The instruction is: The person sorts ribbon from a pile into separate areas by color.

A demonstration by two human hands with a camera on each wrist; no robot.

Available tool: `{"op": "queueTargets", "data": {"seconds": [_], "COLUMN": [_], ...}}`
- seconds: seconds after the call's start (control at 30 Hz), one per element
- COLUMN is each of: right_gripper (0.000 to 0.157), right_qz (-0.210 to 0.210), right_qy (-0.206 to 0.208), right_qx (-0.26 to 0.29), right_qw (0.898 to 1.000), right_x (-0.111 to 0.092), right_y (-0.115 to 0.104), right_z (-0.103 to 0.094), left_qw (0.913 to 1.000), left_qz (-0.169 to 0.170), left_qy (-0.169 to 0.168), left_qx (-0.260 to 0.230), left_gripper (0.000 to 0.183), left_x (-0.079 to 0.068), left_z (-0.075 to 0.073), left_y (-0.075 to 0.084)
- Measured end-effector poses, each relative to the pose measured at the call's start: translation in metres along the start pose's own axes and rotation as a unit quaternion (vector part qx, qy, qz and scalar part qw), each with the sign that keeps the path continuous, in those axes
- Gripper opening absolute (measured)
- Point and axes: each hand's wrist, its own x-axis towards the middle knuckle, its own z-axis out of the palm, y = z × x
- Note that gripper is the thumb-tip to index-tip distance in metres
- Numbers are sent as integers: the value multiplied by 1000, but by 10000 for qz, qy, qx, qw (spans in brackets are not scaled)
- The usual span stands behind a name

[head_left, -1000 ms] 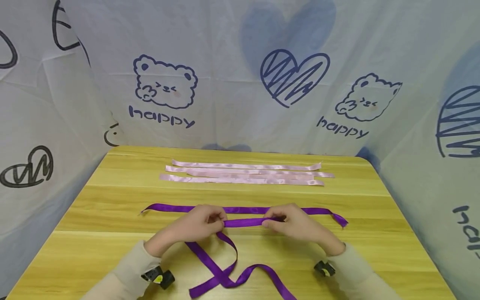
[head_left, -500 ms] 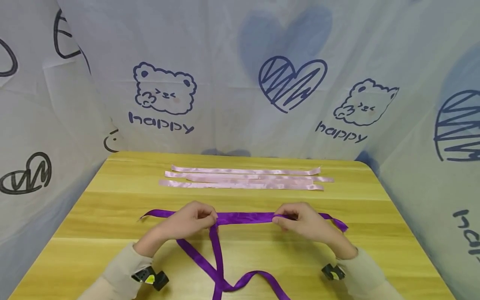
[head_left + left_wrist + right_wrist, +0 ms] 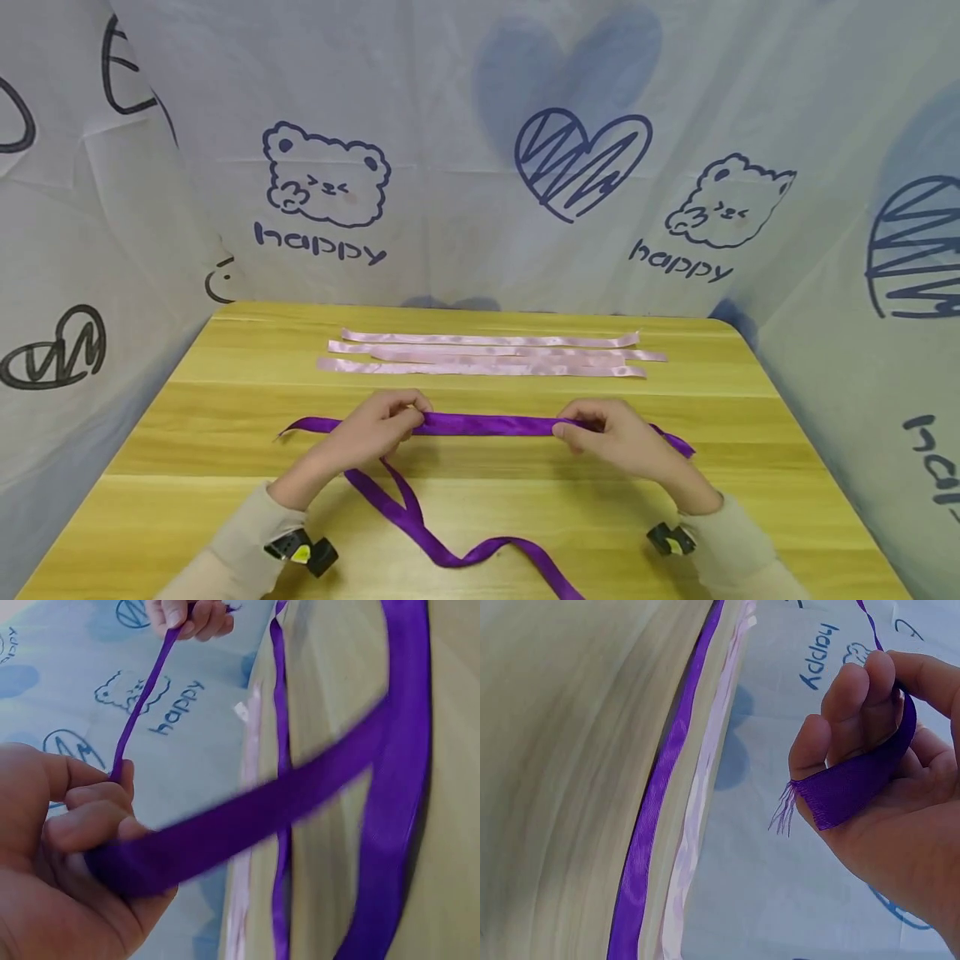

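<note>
Between my two hands a purple satin ribbon (image 3: 487,425) is stretched taut. My left hand (image 3: 382,425) pinches it between thumb and fingers, and its tail (image 3: 225,825) trails from the palm toward the table. The right hand (image 3: 615,433) pinches near the other end, whose frayed tip (image 3: 847,787) lies across the palm. Behind the held stretch, a second purple ribbon (image 3: 649,810) lies along the table, largely overlapped in the head view. Closer to me, another purple ribbon (image 3: 450,558) curves over the wood, partly hidden by the left forearm.
Several pale pink ribbons (image 3: 487,367) lie side by side toward the back of the wooden table (image 3: 225,400). White printed cloth (image 3: 442,217) hangs behind and at both sides. Each wrist carries a small black camera (image 3: 303,550).
My hands have drawn apart, left hand to the left and right hand to the right, lengthening the stretch between them. The ribbon's tail has slid up toward the left hand from the near side.
</note>
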Motion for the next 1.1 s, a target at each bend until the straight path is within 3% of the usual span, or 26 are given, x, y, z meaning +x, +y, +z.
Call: {"op": "queueTargets", "data": {"seconds": [0.23, 0.47, 0.73, 0.93, 1.1], "right_gripper": [13, 14, 12, 12, 12], "right_qz": [10, 62, 54, 51, 92], "right_qy": [152, 235, 402, 507, 542], "right_qx": [116, 83, -74, -39, 16], "right_qw": [9998, 9997, 9992, 9987, 9985], "right_x": [-5, -7, -8, -11, -16], "right_y": [4, 6, 10, 16, 22], "right_z": [-9, -11, -17, -23, -26], "left_qw": [9977, 9980, 9989, 9980, 9914], "left_qz": [-26, 185, 37, -173, -198], "left_qy": [357, 225, 128, 413, 775], "left_qx": [569, 567, 450, 456, 1035], "left_gripper": [24, 32, 19, 23, 26], "left_x": [-3, -4, -5, -7, -10], "left_z": [-13, -14, -16, -22, -29], "left_y": [4, 1, -4, -8, -14]}}
